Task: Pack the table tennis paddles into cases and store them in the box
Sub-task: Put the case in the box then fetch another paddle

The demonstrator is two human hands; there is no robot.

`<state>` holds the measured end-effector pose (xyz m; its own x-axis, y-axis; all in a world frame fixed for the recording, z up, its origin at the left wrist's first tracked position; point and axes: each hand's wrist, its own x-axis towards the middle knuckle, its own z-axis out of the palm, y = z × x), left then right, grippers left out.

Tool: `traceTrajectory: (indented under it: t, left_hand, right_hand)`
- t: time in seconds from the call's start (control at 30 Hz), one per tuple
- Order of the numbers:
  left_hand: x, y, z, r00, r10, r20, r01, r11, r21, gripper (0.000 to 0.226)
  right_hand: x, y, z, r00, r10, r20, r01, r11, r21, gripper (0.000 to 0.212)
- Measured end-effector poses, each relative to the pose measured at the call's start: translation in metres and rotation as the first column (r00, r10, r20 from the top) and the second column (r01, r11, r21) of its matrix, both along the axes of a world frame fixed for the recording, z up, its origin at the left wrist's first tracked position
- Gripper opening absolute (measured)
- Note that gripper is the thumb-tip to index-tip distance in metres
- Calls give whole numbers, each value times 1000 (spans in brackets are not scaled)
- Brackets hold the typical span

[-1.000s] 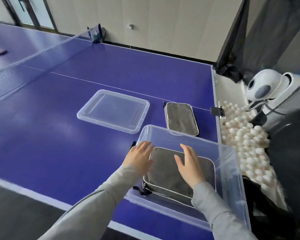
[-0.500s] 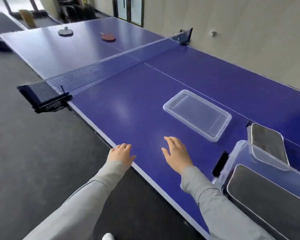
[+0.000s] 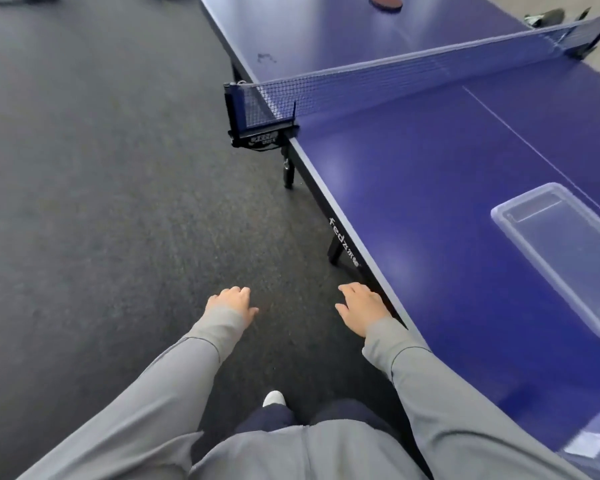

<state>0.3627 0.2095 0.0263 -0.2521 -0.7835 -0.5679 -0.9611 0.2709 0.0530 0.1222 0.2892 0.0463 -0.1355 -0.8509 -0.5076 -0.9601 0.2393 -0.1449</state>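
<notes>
- Landmark: blue table tennis table (image 3: pixel 430 188), filling the right side of the head view; dark carpet floor (image 3: pixel 101 202) to its left.
- Left hand (image 3: pixel 231 303): out over the floor, well off the table's near edge, palm down, fingers loosely curled, holding nothing.
- Right hand (image 3: pixel 361 308): just beside the table's edge, over the floor, fingers relaxed and slightly spread, nothing in it. Can't tell whether it touches the edge.
- Both arms in grey sleeves; a white shoe tip (image 3: pixel 273 398) shows on the floor below and between the hands.
- Paddle (image 3: pixel 386 1): red-faced, lying flat on the table's far half, beyond the net, at the top edge of view and partly cut off. Well apart from both hands.
- Clear plastic lid (image 3: pixel 561 254): flat on the table's near half, toward the right side, partly cut by the frame edge.
- Clear box (image 3: pixel 593 441): only a corner is visible on the table at the bottom right; contents not readable.
- Net (image 3: pixel 413 77) spans the table across the middle; its black clamp post (image 3: pixel 257 126) hangs off the table's left side edge.
- No paddle case can be made out.
</notes>
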Motion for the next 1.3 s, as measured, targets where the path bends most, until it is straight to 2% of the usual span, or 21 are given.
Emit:
traceTrajectory:
  t: [0.33, 0.63, 0.77, 1.0, 1.3]
  left_hand:
    - [74, -56, -34, 970, 234, 64, -242, 955, 171, 50]
    - [101, -174, -40, 882, 464, 76, -469, 854, 227, 52]
    - [106, -225, -36, 859, 512, 20, -502, 834, 230, 54]
    - [157, -303, -42, 842, 535, 62, -530, 802, 277, 51]
    - [284, -454, -51, 839, 541, 63, -532, 788, 309, 62]
  right_hand:
    - [49, -94, -33, 995, 64, 76, -74, 986, 148, 44]
    - [74, -242, -46, 976, 117, 185, -158, 962, 225, 45]
    - [84, -307, -45, 967, 180, 178, -223, 939, 264, 45]
    - [123, -397, -55, 957, 262, 124, -290, 876, 387, 49]
    - [266, -544, -52, 952, 279, 126, -305, 886, 348, 52]
